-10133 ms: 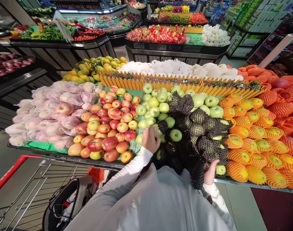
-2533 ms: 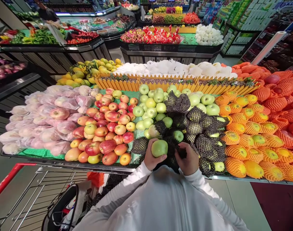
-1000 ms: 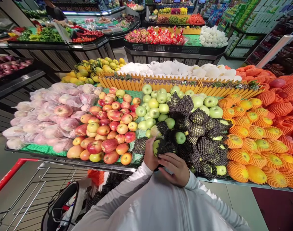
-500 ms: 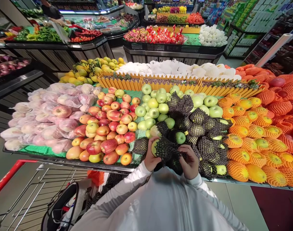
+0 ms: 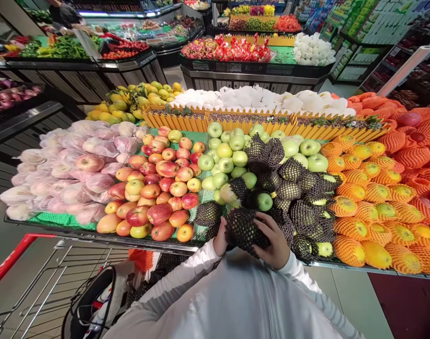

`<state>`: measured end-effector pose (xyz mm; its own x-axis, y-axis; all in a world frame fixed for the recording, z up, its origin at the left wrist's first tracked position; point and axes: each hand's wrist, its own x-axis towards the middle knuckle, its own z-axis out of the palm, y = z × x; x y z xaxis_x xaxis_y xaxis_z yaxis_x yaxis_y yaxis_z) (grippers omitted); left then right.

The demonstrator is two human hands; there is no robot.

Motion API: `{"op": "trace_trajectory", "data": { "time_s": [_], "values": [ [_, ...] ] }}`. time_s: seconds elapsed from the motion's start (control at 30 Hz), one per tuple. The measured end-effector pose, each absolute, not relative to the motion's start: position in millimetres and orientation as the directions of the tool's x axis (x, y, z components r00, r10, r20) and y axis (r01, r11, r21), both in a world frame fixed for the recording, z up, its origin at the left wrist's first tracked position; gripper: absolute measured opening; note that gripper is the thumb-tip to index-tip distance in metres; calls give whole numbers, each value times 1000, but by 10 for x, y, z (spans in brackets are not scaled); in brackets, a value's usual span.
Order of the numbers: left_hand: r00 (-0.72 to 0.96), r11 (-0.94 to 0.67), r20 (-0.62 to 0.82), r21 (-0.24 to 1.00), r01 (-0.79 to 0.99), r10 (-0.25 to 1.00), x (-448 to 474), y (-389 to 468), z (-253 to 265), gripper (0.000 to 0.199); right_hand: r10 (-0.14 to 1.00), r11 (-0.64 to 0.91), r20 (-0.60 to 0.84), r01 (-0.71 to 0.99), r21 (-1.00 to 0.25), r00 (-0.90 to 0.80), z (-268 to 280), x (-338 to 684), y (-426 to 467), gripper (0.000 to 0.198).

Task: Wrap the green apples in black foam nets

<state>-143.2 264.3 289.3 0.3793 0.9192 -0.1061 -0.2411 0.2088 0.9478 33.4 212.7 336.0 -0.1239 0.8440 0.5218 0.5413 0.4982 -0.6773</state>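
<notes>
At lower centre, the netted fruit (image 5: 243, 228) no longer shows the green end visible 0.5 s ago; the part-curled left hand (image 5: 221, 238) and right hand (image 5: 275, 242) hold its 2 sides. Covering looks nearly done.

Foam-like black netting (image 5: 246, 231) at five o'clock looks rough, matt; red apples (image 5: 166, 183) towards nine look smooth, glossy. The grey garment (image 5: 236, 292) at six is matt cloth. At eight, shiny metal cart wire (image 5: 47, 294) meets a smooth plastic-looking handle (image 5: 10, 258).
</notes>
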Motion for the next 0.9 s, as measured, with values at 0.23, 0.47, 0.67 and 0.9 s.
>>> {"op": "trace_trajectory", "data": {
  "time_s": [0.23, 0.47, 0.67, 0.9],
  "values": [
    [508, 257, -166, 960, -114, 845, -1447, 2568, 3065, 51, 926, 353, 372, 495, -794, -63, 3251, 420, 2038, 69],
    [509, 136, -82, 988, -70, 857, -1464, 2706, 3133, 35, 973, 197, 227, 363, -911, 41, 3165, 417, 1894, 81],
    [751, 324, -72, 926, -194, 656, -1488, 2592, 2993, 94, 956, 282, 292, 348, -894, -25, 3175, 451, 1864, 76],
    [573, -237, 154, 969, 72, 805, -1592, 2724, 2984, 76, 959, 271, 275, 535, -800, -74, 3230, 527, 1911, 62]
  ]
}}
